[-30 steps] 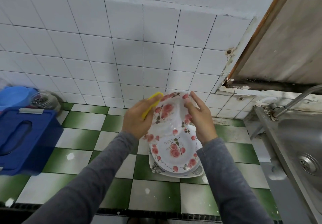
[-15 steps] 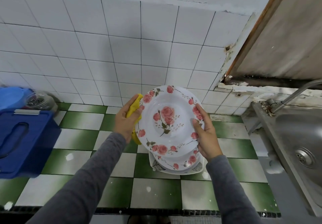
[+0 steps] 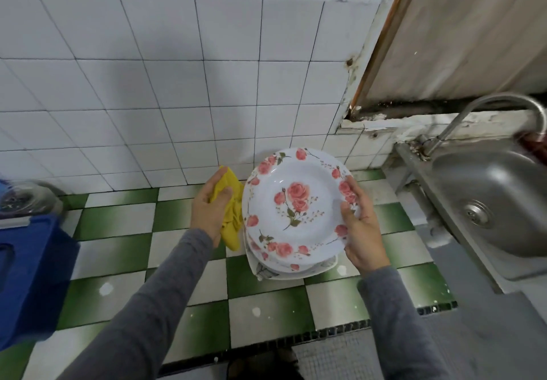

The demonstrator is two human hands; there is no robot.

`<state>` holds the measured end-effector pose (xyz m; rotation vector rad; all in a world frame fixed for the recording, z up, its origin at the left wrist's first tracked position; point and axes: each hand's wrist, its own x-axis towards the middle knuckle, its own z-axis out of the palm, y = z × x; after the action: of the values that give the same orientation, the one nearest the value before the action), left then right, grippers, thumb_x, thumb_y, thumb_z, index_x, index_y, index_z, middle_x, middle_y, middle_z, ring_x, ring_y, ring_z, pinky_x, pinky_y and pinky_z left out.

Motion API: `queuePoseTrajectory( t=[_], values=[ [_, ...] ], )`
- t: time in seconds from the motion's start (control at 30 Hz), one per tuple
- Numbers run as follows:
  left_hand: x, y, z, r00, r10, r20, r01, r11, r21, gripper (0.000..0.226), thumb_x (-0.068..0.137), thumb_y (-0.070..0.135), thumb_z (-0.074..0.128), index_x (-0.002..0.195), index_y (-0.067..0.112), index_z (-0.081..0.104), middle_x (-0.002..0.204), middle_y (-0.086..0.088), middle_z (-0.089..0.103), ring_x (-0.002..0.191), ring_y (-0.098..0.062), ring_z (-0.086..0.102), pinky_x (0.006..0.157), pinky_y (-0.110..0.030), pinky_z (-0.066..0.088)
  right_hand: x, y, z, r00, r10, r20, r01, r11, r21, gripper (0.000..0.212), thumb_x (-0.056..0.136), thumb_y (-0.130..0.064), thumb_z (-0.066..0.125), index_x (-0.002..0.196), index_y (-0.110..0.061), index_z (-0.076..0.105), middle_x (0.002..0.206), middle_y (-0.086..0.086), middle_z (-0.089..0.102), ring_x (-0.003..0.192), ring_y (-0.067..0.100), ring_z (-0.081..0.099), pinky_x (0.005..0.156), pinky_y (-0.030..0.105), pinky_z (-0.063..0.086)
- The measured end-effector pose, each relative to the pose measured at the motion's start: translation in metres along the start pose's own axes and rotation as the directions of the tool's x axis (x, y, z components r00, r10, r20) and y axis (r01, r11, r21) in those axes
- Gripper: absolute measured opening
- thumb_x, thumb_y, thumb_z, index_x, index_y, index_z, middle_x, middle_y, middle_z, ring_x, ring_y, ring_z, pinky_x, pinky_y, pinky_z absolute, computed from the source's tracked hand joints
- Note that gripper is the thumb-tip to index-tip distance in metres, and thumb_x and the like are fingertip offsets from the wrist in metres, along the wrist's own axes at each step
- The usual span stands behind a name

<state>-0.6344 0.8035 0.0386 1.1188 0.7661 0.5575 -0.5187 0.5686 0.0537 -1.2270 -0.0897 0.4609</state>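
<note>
A white plate with pink roses (image 3: 293,205) is tilted toward me above a small stack of plates (image 3: 296,270) on the green and white checkered counter. My right hand (image 3: 359,228) grips its right rim, thumb on the face. My left hand (image 3: 208,206) holds a crumpled yellow cloth (image 3: 231,220) just left of the plate's rim; the hand itself looks apart from the plate.
A steel sink (image 3: 497,202) with a curved tap (image 3: 488,113) lies at the right. A blue plastic box (image 3: 26,276) and a glass jar (image 3: 23,199) stand at the left. White wall tiles rise behind the counter (image 3: 124,220).
The plate turned from nearly edge-on to facing me and dropped closer to the stack. My left hand with the cloth came off the plate's back and now sits beside its rim.
</note>
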Motion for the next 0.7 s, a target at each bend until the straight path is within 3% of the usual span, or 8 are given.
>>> queuePoseTrajectory(
  t=[0.07, 0.17, 0.23, 0.33, 0.53, 0.6, 0.7],
  values=[
    [0.000, -0.002, 0.010, 1.000, 0.006, 0.022, -0.007, 1.000, 0.017, 0.031, 0.099, 0.012, 0.059, 0.111, 0.039, 0.069, 0.128, 0.006, 0.056, 0.107, -0.019, 0.061, 0.081, -0.036, 0.060, -0.007, -0.007, -0.010, 0.998, -0.038, -0.056, 0.038, 0.999, 0.003, 0.047, 0.102, -0.001, 0.046, 0.143, -0.026, 0.052, 0.137, -0.009, 0.058, 0.111, 0.021, 0.064, 0.062, 0.023, 0.058],
    [-0.003, -0.006, 0.035, 0.995, 0.023, 0.093, -0.029, 0.998, 0.059, 0.039, 0.095, 0.010, 0.064, 0.092, 0.047, 0.077, 0.140, -0.002, 0.056, 0.125, -0.026, 0.056, 0.101, -0.046, 0.051, -0.017, -0.019, -0.030, 0.987, -0.086, -0.139, 0.084, 0.996, -0.019, 0.048, 0.103, -0.001, 0.044, 0.140, -0.030, 0.054, 0.142, -0.007, 0.054, 0.111, 0.023, 0.063, 0.062, 0.025, 0.059],
    [-0.010, -0.009, 0.057, 0.989, 0.032, 0.141, -0.047, 0.993, 0.105, 0.044, 0.094, 0.009, 0.066, 0.090, 0.051, 0.076, 0.141, -0.002, 0.056, 0.127, -0.025, 0.054, 0.105, -0.048, 0.048, -0.026, -0.029, -0.044, 0.973, -0.127, -0.195, 0.124, 0.992, -0.029, 0.049, 0.104, 0.001, 0.043, 0.138, -0.032, 0.055, 0.141, -0.011, 0.055, 0.109, 0.022, 0.063, 0.060, 0.023, 0.058],
    [-0.028, -0.013, 0.099, 0.972, 0.043, 0.231, -0.075, 0.989, 0.131, 0.041, 0.092, 0.009, 0.068, 0.095, 0.050, 0.073, 0.140, 0.000, 0.057, 0.126, -0.023, 0.054, 0.104, -0.044, 0.049, -0.041, -0.051, -0.076, 0.936, -0.209, -0.284, 0.195, 0.978, -0.077, 0.052, 0.103, 0.003, 0.043, 0.142, -0.031, 0.052, 0.139, -0.011, 0.055, 0.117, 0.018, 0.061, 0.065, 0.020, 0.057],
    [-0.086, -0.031, 0.201, 0.911, 0.009, 0.413, -0.092, 0.979, 0.182, 0.041, 0.092, 0.017, 0.069, 0.103, 0.056, 0.067, 0.142, 0.003, 0.054, 0.127, -0.018, 0.052, 0.105, -0.039, 0.047, -0.080, -0.095, -0.167, 0.828, -0.334, -0.450, 0.290, 0.943, -0.166, 0.056, 0.100, 0.004, 0.050, 0.132, -0.040, 0.059, 0.135, -0.017, 0.057, 0.127, 0.015, 0.057, 0.090, 0.034, 0.057],
    [-0.117, -0.043, 0.242, 0.881, -0.001, 0.474, -0.079, 0.986, 0.150, 0.041, 0.093, 0.014, 0.068, 0.113, 0.049, 0.065, 0.139, 0.004, 0.056, 0.122, -0.016, 0.057, 0.096, -0.032, 0.052, -0.102, -0.114, -0.204, 0.789, -0.369, -0.492, 0.330, 0.929, -0.166, 0.054, 0.100, 0.004, 0.050, 0.133, -0.038, 0.058, 0.130, -0.020, 0.061, 0.126, 0.016, 0.058, 0.093, 0.037, 0.056],
    [-0.165, -0.067, 0.304, 0.842, -0.014, 0.539, -0.055, 0.992, 0.113, 0.043, 0.093, 0.011, 0.068, 0.122, 0.042, 0.063, 0.133, 0.004, 0.059, 0.111, -0.011, 0.062, 0.093, -0.032, 0.053, -0.137, -0.141, -0.268, 0.727, -0.424, -0.540, 0.354, 0.905, -0.235, 0.055, 0.100, 0.004, 0.049, 0.132, -0.041, 0.057, 0.129, -0.022, 0.060, 0.129, 0.019, 0.055, 0.095, 0.037, 0.052]
  ],
)
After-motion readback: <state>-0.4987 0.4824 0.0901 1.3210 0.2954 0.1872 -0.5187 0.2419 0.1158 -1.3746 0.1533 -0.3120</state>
